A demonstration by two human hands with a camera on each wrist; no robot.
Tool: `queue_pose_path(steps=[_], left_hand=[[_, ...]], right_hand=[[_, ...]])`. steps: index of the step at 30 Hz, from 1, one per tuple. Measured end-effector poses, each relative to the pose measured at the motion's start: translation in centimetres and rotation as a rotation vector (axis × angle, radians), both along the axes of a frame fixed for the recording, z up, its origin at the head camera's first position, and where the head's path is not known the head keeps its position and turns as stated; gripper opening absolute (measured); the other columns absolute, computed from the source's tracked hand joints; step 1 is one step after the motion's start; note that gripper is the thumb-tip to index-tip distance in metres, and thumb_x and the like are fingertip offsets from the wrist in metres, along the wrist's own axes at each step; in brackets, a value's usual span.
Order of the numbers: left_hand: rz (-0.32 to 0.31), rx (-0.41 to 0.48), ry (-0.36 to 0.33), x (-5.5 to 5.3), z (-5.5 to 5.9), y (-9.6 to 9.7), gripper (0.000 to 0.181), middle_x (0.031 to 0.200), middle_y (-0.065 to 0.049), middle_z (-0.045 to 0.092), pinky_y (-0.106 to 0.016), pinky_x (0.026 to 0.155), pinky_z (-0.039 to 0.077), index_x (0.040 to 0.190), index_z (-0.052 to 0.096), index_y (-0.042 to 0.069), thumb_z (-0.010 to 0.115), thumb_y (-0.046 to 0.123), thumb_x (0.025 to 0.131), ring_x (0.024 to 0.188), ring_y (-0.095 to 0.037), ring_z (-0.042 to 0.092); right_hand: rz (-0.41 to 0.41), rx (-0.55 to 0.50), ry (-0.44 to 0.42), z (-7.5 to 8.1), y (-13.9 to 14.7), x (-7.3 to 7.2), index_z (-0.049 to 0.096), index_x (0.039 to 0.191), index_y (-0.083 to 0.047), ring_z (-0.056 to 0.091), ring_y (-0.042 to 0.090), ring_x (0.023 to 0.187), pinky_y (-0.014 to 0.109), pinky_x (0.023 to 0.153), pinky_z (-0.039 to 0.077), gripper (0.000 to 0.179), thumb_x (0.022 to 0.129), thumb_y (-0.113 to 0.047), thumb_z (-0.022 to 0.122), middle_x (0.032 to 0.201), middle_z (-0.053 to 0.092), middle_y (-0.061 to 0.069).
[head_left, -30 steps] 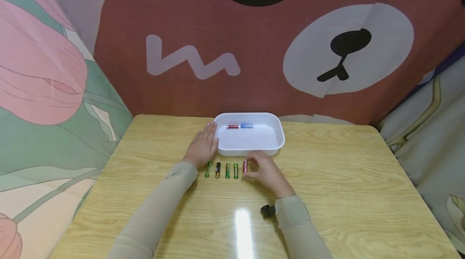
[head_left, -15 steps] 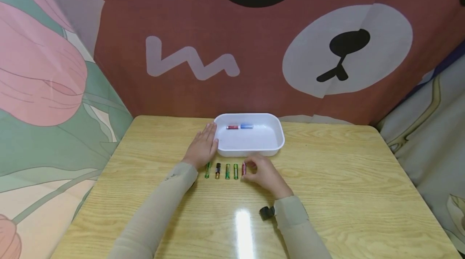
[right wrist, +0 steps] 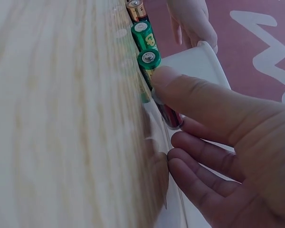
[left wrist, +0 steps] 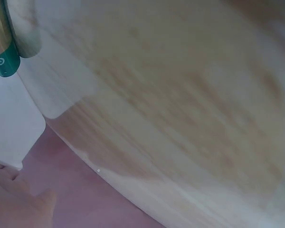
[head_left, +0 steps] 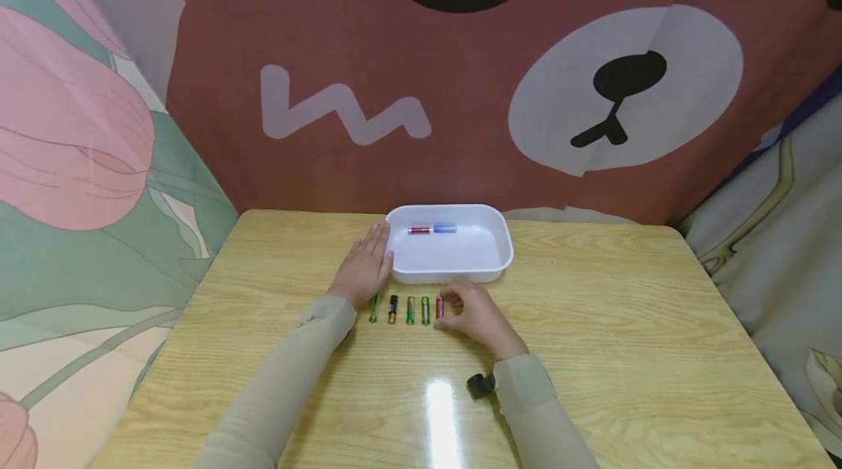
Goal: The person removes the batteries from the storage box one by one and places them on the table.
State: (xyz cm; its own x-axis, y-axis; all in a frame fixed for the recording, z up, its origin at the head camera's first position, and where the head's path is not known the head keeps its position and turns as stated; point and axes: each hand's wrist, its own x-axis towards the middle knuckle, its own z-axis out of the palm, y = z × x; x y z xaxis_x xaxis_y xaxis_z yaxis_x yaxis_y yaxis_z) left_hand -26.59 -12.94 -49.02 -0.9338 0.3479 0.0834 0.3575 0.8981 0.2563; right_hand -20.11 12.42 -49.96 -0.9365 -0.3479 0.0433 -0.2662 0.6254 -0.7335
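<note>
My right hand (head_left: 479, 315) pinches a red battery (head_left: 440, 306) between thumb and fingers, at the right end of a row on the table; in the right wrist view the thumb covers part of this red battery (right wrist: 172, 118). To its left lie a green battery (head_left: 425, 310), another green one (head_left: 411, 310), a black and copper battery (head_left: 392, 310) and a green battery (head_left: 374, 308) by the left wrist. My left hand (head_left: 362, 268) rests with straight fingers against the left side of a white tray (head_left: 454, 276). Inside it lie a red battery (head_left: 419, 231) and a blue battery (head_left: 445, 229), end to end.
The wooden table (head_left: 625, 323) ends at a brown cloth backdrop (head_left: 460, 162) just behind the tray. A small black device (head_left: 481, 386) sits at the right wrist. Patterned cloth (head_left: 85, 235) hangs along the left side.
My right hand has shifted slightly left, bringing the red battery closer to the green one beside it. The left hand stays against the tray.
</note>
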Motion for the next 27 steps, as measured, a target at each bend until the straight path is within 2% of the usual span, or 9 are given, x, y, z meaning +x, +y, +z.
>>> queue_pose_path(steps=[13,20,27], left_hand=[[-0.004,0.005,0.004,-0.19,-0.07,0.0,0.064,0.169,-0.009,0.011,-0.049,0.126,0.017,0.163,0.01,0.005,0.025,0.037,0.11,0.156,-0.024,0.008],[-0.007,0.026,0.024,-0.36,-0.22,-0.03,0.063,0.169,-0.009,0.013,-0.049,0.125,0.018,0.163,0.012,0.005,0.028,0.035,0.11,0.156,-0.025,0.01],[-0.012,0.02,0.023,-0.36,-0.27,0.12,0.063,0.169,-0.01,0.012,-0.05,0.125,0.018,0.162,0.011,0.003,0.025,0.036,0.11,0.156,-0.027,0.01]], right_hand=[[0.004,0.008,0.013,-0.24,0.04,-0.15,0.071,0.112,-0.006,0.059,0.018,0.097,0.038,0.091,0.054,0.047,0.072,-0.017,0.093,0.105,0.062,0.001],[-0.009,-0.009,-0.011,-0.37,0.08,-0.24,0.071,0.114,-0.005,0.059,0.019,0.099,0.038,0.094,0.053,0.05,0.072,-0.018,0.094,0.106,0.062,0.001],[-0.016,-0.009,-0.018,-0.56,0.17,-0.31,0.07,0.115,-0.005,0.06,0.02,0.101,0.039,0.095,0.053,0.05,0.072,-0.018,0.093,0.109,0.062,0.003]])
